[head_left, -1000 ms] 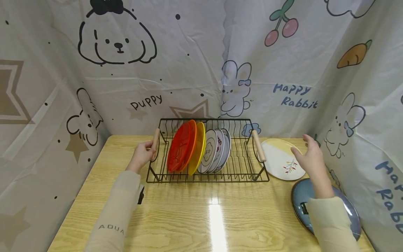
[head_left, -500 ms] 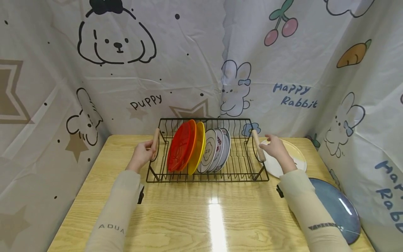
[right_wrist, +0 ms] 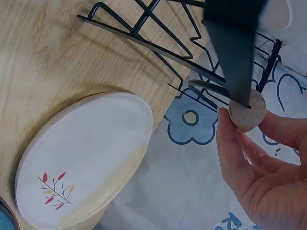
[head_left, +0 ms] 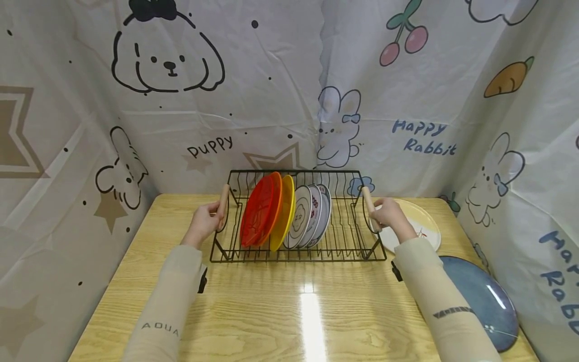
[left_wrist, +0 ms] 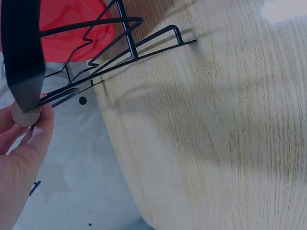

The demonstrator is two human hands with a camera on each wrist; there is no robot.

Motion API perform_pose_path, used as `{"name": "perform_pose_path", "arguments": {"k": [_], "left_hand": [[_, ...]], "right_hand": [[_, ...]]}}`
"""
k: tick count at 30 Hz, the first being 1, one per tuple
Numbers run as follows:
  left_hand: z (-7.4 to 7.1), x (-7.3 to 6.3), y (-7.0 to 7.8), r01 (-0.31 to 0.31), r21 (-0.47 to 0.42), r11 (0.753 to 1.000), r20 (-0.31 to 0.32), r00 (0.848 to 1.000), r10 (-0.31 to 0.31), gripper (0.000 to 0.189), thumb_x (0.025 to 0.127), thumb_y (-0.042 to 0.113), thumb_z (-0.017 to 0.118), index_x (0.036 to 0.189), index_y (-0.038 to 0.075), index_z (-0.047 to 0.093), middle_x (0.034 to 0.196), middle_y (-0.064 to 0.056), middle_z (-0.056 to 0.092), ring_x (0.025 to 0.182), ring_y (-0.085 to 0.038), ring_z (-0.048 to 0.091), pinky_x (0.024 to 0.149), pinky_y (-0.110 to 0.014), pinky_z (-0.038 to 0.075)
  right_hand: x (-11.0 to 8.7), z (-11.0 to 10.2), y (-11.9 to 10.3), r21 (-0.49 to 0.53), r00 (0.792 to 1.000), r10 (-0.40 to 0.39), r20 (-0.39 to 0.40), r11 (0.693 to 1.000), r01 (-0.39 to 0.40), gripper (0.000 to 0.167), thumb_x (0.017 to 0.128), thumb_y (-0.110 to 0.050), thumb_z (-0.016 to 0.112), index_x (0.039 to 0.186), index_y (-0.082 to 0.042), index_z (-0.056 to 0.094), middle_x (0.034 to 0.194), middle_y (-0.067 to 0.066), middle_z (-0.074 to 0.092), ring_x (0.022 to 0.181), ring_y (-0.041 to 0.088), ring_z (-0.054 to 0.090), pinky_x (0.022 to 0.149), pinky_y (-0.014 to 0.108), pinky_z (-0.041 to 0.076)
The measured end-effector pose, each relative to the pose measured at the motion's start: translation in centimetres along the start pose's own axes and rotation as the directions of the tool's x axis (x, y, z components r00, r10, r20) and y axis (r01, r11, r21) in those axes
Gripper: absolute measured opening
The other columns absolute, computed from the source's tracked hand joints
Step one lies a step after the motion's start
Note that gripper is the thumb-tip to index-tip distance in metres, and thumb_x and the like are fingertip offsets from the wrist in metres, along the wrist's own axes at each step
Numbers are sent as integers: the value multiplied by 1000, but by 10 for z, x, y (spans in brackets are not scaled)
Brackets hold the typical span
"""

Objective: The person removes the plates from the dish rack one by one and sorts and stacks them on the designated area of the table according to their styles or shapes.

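Observation:
A black wire dish rack (head_left: 298, 255) stands on the wooden table with a wooden handle at each end. My left hand (head_left: 204, 222) grips the left wooden handle (head_left: 223, 201), its fingers curled round the wood in the left wrist view. At the other end, my right hand (head_left: 391, 216) holds the right wooden handle (head_left: 368, 201) between thumb and fingers, as the right wrist view shows. Upright in the rack lean red plates (head_left: 258, 213), an orange-rimmed plate (head_left: 277, 201), a yellow plate (head_left: 286, 216) and several white patterned plates (head_left: 298, 221).
A white and yellow plate (right_wrist: 91, 148) with a twig print lies right of the rack, partly behind my right hand. Nearer the front right is a large blue plate (head_left: 486, 296), partly under my sleeve. A printed cloth (head_left: 280, 100) hangs behind and at both sides.
My right hand has moved left from above the white and yellow plate and closed on the right handle. My left hand has kept its hold; the rack has not moved.

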State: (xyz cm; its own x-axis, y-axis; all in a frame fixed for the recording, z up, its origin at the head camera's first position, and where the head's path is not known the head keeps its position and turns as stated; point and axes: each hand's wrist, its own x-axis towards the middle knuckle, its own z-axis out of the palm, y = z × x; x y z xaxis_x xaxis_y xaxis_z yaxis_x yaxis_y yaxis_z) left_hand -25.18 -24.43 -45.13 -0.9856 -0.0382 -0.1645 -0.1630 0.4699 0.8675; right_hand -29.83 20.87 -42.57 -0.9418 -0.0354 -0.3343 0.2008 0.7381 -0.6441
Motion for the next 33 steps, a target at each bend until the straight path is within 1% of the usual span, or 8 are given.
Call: {"name": "perform_pose_path", "arguments": {"k": [10, 19, 21, 25, 28, 30, 32, 33], "left_hand": [[1, -1, 1, 6, -6, 1000, -7, 1000, -6, 47, 94, -1, 41, 139, -5, 31, 116, -27, 48, 80, -30, 55, 61, -27, 47], [3, -1, 6, 11, 12, 1000, -13, 1000, -11, 47, 94, -1, 40, 139, -6, 29, 122, -30, 46, 90, -33, 54, 61, -23, 47], [3, -2, 8, 11, 36, 999, -13, 1000, -11, 47, 94, -1, 40, 139, -6, 29, 122, -30, 46, 87, -31, 55, 60, -23, 46], [2, -2, 15, 25, 142, 990, -18, 1000, -23, 47, 94, 1, 39, 139, -7, 29, 114, -31, 52, 78, -27, 57, 62, -29, 47], [4, -1, 23, 6, 249, 969, -91, 996, 17, 45, 95, 11, 40, 136, -8, 36, 107, -31, 57, 81, -32, 60, 72, -37, 49], [7, -2, 29, -18, 262, 965, -142, 988, 57, 45, 94, 14, 45, 134, -7, 40, 108, -30, 58, 88, -36, 59, 79, -43, 48], [13, -3, 38, -57, 268, 962, -169, 980, 105, 49, 93, 19, 51, 133, -6, 42, 117, -28, 55, 100, -37, 56, 84, -45, 45], [16, -4, 44, -83, 261, 962, -161, 979, 128, 50, 91, 18, 54, 133, -6, 42, 124, -28, 51, 104, -38, 53, 85, -46, 45]], "right_hand": [[5, -4, -3, 14, 998, 49, 46, 999, -49, 48, 82, -3, 54, 124, 14, 38, 109, 32, 49, 86, 35, 61, 63, 34, 55], [4, -4, -5, 8, 997, 57, 53, 998, -58, 45, 82, -1, 51, 122, 14, 37, 111, 32, 47, 91, 38, 60, 64, 37, 54], [5, -4, -4, 10, 997, 57, 54, 998, -58, 45, 82, 0, 50, 122, 14, 37, 112, 33, 46, 92, 38, 60, 64, 37, 54], [5, -4, -4, 16, 997, 57, 54, 998, -58, 45, 83, 1, 50, 123, 14, 36, 113, 33, 45, 94, 39, 59, 65, 38, 54], [5, -4, -4, 17, 997, 59, 51, 998, -60, 44, 83, 0, 50, 123, 14, 36, 113, 33, 45, 92, 38, 59, 65, 37, 54], [6, -4, -4, 19, 997, 58, 49, 998, -59, 44, 83, 0, 50, 122, 14, 37, 112, 32, 46, 89, 35, 59, 64, 37, 54], [5, -4, -4, 19, 997, 58, 47, 998, -59, 43, 83, 0, 50, 121, 14, 38, 110, 32, 46, 85, 32, 58, 63, 36, 54], [5, -4, -3, 21, 997, 59, 46, 998, -60, 42, 83, 0, 50, 121, 14, 38, 110, 32, 46, 83, 31, 58, 63, 36, 54]]}}
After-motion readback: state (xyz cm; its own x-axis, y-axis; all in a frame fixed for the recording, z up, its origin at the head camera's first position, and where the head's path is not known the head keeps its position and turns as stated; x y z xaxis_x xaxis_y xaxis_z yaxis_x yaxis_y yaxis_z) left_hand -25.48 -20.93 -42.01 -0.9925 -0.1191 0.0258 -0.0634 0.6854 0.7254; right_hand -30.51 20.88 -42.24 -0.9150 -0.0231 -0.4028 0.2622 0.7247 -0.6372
